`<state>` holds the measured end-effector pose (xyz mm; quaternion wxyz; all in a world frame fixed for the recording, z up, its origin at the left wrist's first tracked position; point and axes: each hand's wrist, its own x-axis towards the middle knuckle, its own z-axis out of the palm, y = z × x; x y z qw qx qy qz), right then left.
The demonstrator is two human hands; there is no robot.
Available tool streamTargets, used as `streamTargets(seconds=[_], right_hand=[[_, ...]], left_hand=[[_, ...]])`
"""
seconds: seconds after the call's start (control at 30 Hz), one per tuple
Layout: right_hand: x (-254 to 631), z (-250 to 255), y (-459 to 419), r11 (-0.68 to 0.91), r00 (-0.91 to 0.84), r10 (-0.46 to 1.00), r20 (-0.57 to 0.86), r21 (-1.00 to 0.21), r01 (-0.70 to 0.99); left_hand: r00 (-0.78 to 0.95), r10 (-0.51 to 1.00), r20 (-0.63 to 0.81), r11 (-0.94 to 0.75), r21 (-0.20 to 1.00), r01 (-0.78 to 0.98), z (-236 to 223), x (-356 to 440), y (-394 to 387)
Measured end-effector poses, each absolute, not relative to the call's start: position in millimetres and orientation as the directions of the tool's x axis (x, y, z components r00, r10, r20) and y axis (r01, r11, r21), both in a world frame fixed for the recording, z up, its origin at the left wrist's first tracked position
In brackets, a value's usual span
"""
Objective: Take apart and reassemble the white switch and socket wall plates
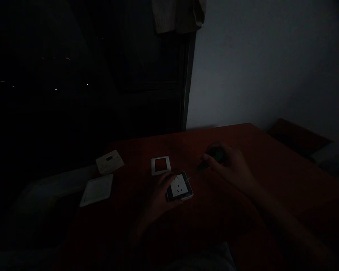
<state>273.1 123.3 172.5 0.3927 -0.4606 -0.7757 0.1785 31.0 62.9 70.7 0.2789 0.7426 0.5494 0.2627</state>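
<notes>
The screwdriver (218, 154) points down at the socket (179, 186) from about two o'clock, its long axis running from the green handle toward eight o'clock, with the tip by the dark strip along the socket's right edge. In this dim light, whether the tip touches that strip is hard to tell. The right hand (233, 165) is closed around the handle. The left hand (160, 194), the nearer of the two to the socket, holds it from eight o'clock, fingers over the upper left corner and thumb along the near edge.

The socket sits face up over the reddish table (223, 218). From it, a white frame (153, 166) lies at eleven o'clock, a plate with a small opening (117, 164) at ten, and a pale square panel (97, 191) at nine. Beyond, a grey wall (251, 67) rises at one o'clock; cloth (177, 17) hangs at twelve.
</notes>
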Motion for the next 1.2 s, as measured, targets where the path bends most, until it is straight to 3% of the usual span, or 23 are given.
streamTargets(seconds=[0.5,0.73,0.9,1.1,1.2], right_hand=[[283,182,117,0.654,-0.571,0.724,0.386,-0.648,0.391],[269,188,120,0.63,-0.552,0.756,0.352,-0.62,0.468],[258,196,116,0.66,-0.594,0.737,0.323,-0.533,0.529],[247,196,120,0.664,-0.541,0.747,0.386,-0.409,0.626],[244,196,120,0.657,-0.538,0.754,0.378,-0.429,0.62]], left_hand=[[0.255,0.963,0.083,-0.239,0.7,0.673,69,30,62],[0.259,0.961,0.095,-0.248,0.709,0.661,68,30,62],[0.252,0.964,0.091,-0.24,0.709,0.663,67,30,62],[0.283,0.956,0.083,-0.255,0.715,0.652,63,27,65],[0.272,0.958,0.09,-0.256,0.697,0.67,68,28,63]])
